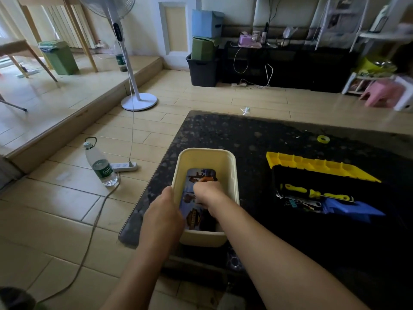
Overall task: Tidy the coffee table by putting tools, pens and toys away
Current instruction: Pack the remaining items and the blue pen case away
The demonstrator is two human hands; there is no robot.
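Left hand (162, 211) clamps the tub (232, 175) at lower centre; right hand (206, 193) inside, grip unclear; overhanging the worktop (245, 135), it could tip.

Only the person's two forearms and hands are in view, entering from the bottom edge of the head camera's picture. Both arms are bare as far as the picture reaches: no sleeve, cuff or glove shows on either. The left hand (162, 214) has no ring, watch or band on it or on its wrist. The right hand (206, 193) and its wrist are likewise unadorned. The fingers of both hands are mostly hidden, so their nails cannot be made out.
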